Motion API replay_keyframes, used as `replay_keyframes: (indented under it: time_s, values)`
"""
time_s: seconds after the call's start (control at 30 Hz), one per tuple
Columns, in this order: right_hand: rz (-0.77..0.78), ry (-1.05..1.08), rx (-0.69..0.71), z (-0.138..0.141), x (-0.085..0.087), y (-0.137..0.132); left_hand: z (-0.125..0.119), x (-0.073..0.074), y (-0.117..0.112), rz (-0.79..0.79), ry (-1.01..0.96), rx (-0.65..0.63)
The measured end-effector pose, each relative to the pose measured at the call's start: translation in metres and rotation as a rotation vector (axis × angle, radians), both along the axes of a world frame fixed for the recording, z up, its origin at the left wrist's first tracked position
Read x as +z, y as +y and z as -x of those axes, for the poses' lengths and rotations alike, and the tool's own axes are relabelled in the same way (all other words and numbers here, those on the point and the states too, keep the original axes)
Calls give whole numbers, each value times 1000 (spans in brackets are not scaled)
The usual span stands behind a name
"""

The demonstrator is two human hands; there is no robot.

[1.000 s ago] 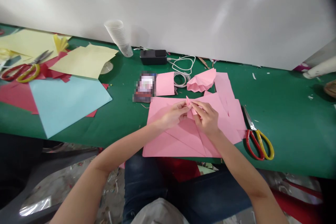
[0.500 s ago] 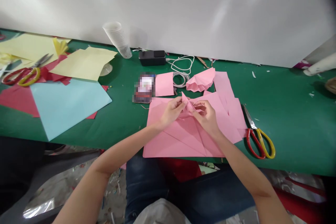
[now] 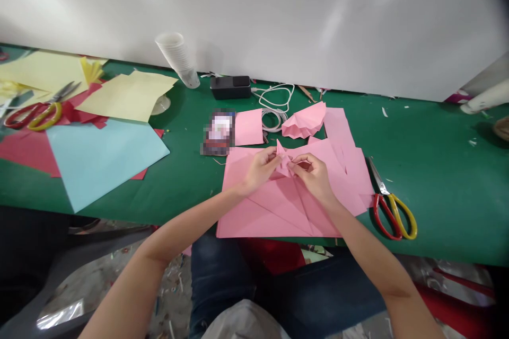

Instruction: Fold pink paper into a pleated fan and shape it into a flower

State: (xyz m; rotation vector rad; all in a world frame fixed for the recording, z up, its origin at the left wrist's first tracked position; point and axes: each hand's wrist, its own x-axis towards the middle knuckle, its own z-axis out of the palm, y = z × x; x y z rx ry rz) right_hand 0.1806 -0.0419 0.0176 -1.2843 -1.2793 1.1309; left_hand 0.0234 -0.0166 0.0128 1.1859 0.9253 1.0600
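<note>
A small piece of folded pink paper (image 3: 283, 163) is held up between both hands, one pointed tip rising above the fingers. My left hand (image 3: 263, 168) pinches its left side. On the right edge, my right hand (image 3: 312, 174) grips it between thumb and fingertips. Beneath both hands lies a stack of pink paper sheets (image 3: 254, 217) with crease lines across the top. Behind it rests a pleated pink paper piece (image 3: 304, 121), left of a pink strip (image 3: 339, 127). A square pink paper (image 3: 248, 127) lies farther left.
Scissors (image 3: 387, 204) with red and yellow handles lie right of the stack. Behind are a phone (image 3: 219, 132), a black box (image 3: 230, 87), a white cable (image 3: 274, 116) and stacked cups (image 3: 177, 58). Blue paper (image 3: 105, 156), yellow sheets (image 3: 127, 95) and other scissors (image 3: 43, 108) occupy the left.
My right thumb and fingers have drawn closer together at the folded paper's right edge. My left hand has hardly moved, and the surrounding things stay put.
</note>
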Motion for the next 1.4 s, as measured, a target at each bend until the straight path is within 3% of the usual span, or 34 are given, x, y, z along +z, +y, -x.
replay_keyframes:
  time_s: [0.23,0.37,0.63,0.83,1.1,1.27,1.4]
  values:
    - [18,21,-24,1,2,2,-1,-1,-1,60,-88,-78]
    - [-5,-3,-23,-1,-1,3,0,3,-4,81,-119,-52]
    - [-61,-235,107,-3,4,0,-1,-2,-3,43,-135,-41]
    - [-115,-289,34,-4,2,-2,-1,2,-4,43,-149,-122]
    - [-122,-346,52,-3,2,-6,2,8,-4,116,-158,-126]
    - [-210,-446,36,-7,1,-5,1,6,-2,132,-85,-76]
    - [-395,-602,-103,-10,-2,-5,0,3,-2,61,-33,-41]
